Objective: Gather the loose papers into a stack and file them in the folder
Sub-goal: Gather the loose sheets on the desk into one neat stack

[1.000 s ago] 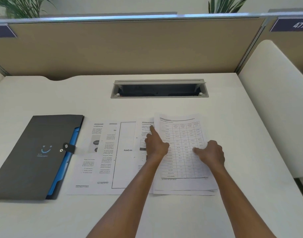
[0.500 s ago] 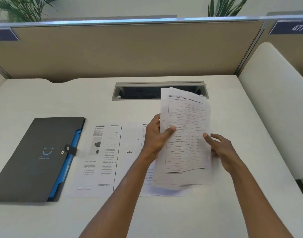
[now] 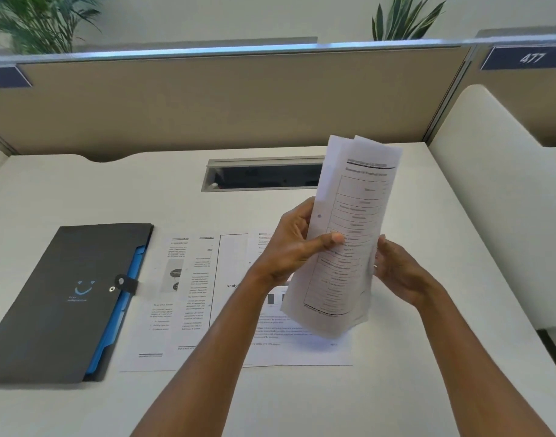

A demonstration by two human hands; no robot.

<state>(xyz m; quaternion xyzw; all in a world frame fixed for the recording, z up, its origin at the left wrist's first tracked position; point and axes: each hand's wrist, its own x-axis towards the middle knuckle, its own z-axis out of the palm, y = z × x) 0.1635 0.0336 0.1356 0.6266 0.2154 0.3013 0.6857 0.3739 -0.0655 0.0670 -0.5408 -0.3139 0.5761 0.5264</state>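
Observation:
A small stack of printed sheets stands nearly upright above the desk, its top page showing a table. My left hand grips its left edge, thumb across the front. My right hand cups the stack's right edge with fingers curled. Several loose papers lie overlapping on the white desk beneath and to the left of my hands. A dark grey folder with a blue inner pocket and a snap strap lies shut at the left.
A recessed cable slot sits in the desk behind the papers. A tan partition wall runs along the back, a white side panel stands at the right. Plants rise behind the partition.
The sheets with the table were flat on the desk under both hands; they have been lifted and tipped upright, now curved between both hands, higher and farther right.

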